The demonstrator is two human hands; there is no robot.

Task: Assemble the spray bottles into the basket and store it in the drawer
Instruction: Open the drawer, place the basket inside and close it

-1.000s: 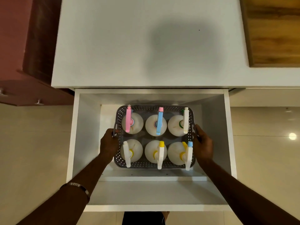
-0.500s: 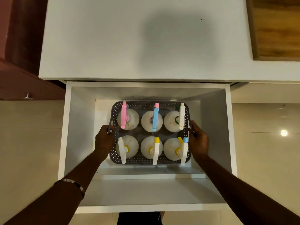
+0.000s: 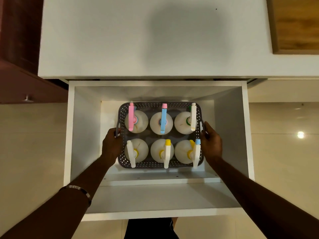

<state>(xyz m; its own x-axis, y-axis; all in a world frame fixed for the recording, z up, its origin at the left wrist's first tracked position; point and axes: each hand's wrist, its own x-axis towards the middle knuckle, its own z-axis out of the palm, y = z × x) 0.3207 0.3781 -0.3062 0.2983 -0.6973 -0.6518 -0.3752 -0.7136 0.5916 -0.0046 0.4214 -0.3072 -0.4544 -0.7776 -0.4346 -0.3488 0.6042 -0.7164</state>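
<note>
A grey perforated basket [image 3: 148, 164] sits low inside the open white drawer [image 3: 245, 135]. It holds several white spray bottles in two rows, among them one with a pink trigger [image 3: 131, 118], one with a blue trigger [image 3: 163, 120] and one with a yellow nozzle [image 3: 167, 152]. My left hand [image 3: 111, 146] grips the basket's left handle. My right hand [image 3: 211, 144] holds the right side, fingers curled at the right handle. Both forearms reach down into the drawer.
The white countertop [image 3: 120, 40] lies above the drawer, with a wooden board [image 3: 296, 25] at its right. A dark red cabinet with a metal knob [image 3: 28, 99] stands to the left. Glossy tiled floor [image 3: 284, 152] flanks the drawer.
The basket has sunk a little deeper into the drawer with both hands still on its sides. The view has shifted slightly.
</note>
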